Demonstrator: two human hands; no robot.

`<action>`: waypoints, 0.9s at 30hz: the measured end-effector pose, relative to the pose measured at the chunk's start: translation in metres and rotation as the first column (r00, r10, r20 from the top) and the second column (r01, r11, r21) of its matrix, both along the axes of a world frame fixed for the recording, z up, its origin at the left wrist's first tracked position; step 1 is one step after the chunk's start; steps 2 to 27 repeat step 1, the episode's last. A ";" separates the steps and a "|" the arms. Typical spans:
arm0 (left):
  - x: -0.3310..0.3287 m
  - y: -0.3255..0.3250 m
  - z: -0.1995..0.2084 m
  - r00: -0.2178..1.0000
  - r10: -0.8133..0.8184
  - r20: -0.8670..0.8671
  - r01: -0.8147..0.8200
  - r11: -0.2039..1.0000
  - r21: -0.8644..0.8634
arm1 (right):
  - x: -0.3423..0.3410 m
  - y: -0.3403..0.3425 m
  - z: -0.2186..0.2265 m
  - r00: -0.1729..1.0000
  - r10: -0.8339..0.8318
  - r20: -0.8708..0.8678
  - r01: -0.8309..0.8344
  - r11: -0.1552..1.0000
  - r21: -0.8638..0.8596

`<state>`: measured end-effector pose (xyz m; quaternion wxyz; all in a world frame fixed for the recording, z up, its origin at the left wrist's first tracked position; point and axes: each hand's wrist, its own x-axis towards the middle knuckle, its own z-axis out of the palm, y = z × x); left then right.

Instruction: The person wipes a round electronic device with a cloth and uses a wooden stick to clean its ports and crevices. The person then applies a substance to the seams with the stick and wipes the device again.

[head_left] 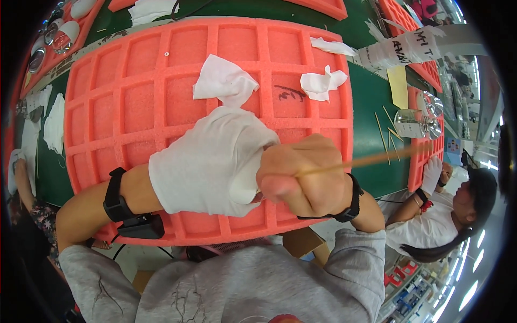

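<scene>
A white cloth (202,156) wraps over my left hand, hiding its fingers; only my left wrist (141,187) comes out of it, with a black strap and small box. At the cloth's right end shows the curved edge of a smooth white object (246,183), held within the cloth; its kind is hidden. Right against that end, my right hand (307,175) is closed round a thin wooden stick (366,160), which points out to the right and is blurred. Both hands are above a pink foam tray (156,119) with square compartments.
On the tray lie a crumpled white cloth (223,81) and a smaller white wipe (323,83). Several thin sticks (382,132) and a clear glass bottle (412,124) are to the right. A co-worker (458,210) sits at the right; another person's hand (19,167) shows at far left.
</scene>
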<state>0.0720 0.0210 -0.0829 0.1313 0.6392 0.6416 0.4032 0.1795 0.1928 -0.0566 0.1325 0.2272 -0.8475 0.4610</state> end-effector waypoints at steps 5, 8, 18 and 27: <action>-0.001 0.000 0.000 1.000 -0.006 -0.013 0.007 1.000 0.011 | 0.000 0.000 0.000 1.000 0.000 0.000 0.000 1.000 0.000; -0.001 0.000 0.000 1.000 -0.006 -0.013 0.007 1.000 0.011 | 0.000 0.000 0.000 1.000 0.000 0.000 0.000 1.000 0.000; -0.001 0.000 0.000 1.000 -0.006 -0.013 0.007 1.000 0.011 | 0.000 0.000 0.000 1.000 0.000 0.000 0.000 1.000 0.000; -0.001 0.000 0.000 1.000 -0.006 -0.013 0.007 1.000 0.011 | 0.000 0.000 0.000 1.000 0.000 0.000 0.000 1.000 0.000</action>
